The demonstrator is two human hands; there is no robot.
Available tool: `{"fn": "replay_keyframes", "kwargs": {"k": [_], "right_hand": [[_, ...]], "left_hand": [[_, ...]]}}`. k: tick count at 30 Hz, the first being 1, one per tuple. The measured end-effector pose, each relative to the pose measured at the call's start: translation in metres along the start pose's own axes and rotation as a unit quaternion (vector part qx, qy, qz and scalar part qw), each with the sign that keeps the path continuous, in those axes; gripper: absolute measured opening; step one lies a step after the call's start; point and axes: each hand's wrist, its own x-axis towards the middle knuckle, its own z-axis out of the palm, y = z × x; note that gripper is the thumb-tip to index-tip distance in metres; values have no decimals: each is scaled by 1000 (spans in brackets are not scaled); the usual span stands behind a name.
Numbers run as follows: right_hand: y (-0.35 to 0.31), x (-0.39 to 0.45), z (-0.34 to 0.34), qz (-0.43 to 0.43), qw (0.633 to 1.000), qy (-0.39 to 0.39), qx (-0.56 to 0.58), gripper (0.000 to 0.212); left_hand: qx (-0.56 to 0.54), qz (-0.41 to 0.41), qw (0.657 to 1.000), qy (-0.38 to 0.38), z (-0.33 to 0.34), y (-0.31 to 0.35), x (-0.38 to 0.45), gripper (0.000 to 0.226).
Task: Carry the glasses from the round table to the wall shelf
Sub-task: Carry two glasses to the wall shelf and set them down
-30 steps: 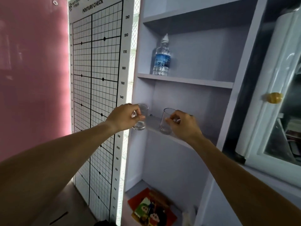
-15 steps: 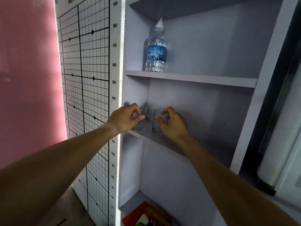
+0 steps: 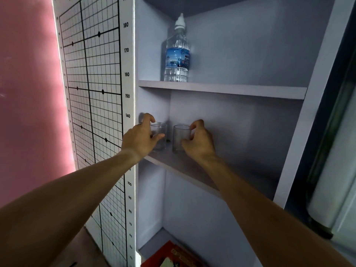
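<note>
Glasses go on a pale lilac wall shelf (image 3: 192, 168), under a clear plastic water bottle (image 3: 177, 53). Left hand (image 3: 140, 139) grasps one clear tumbler (image 3: 160, 135); right hand (image 3: 200, 141) grasps the other tumbler (image 3: 180, 138), both upright on the board.

Two glasses on the middle shelf, one in each hand.

The left hand (image 3: 141, 138) grips the left glass (image 3: 159, 135) near the shelf's (image 3: 185, 166) left wall; the right hand (image 3: 199, 140) grips the right glass (image 3: 180, 138) just beside it. Both glasses stand upright, apart from each other. A water bottle (image 3: 177, 53) stands upright on the upper shelf (image 3: 240, 90). A posture-check grid board (image 3: 96, 93) stands left of the unit.
</note>
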Motion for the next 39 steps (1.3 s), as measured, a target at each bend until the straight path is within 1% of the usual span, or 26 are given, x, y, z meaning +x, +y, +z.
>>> {"fn": "replay_keyframes", "kwargs": {"k": [3, 7, 15, 19, 23, 27, 30, 32, 34, 36, 38, 39], "right_hand": [[0, 3, 3, -8, 1000, -16, -22, 22], [-6, 12, 9, -10, 999, -9, -42, 15], [-5, 21, 24, 15, 998, -50, -22, 34], [-5, 23, 27, 18, 998, -57, -13, 34], [-8, 20, 26, 3, 996, -88, -17, 42], [-14, 19, 29, -16, 991, -123, -47, 36], [-15, 22, 33, -15, 986, -144, -81, 42], [-13, 24, 35, -15, 984, -154, -85, 44], [-13, 25, 37, -11, 988, -136, -69, 43], [-15, 23, 39, -16, 997, -69, -38, 40], [-20, 20, 40, -42, 999, 4, 15, 32], [-23, 17, 41, -60, 997, 14, 42, 29]], "left_hand": [[-1, -5, 1000, -7, 0, 0, 1, 45], [-3, 4, 1000, -12, 0, 0, 1, 46], [11, 15, 999, -27, -4, -9, 0, 48], [1, 13, 999, -38, -5, -13, 0, 40], [17, 30, 998, -43, -5, -13, -2, 33], [21, 33, 998, -48, -8, -12, -3, 32], [20, 45, 997, -62, -12, -14, -4, 30], [13, 51, 996, -78, -15, -17, -6, 27], [9, 52, 995, -85, -18, -21, -9, 25], [-8, 47, 994, -94, -22, -27, -13, 20], [-33, 31, 993, -109, -29, -36, -17, 16], [-37, 22, 993, -112, -35, -43, -19, 16]]}}
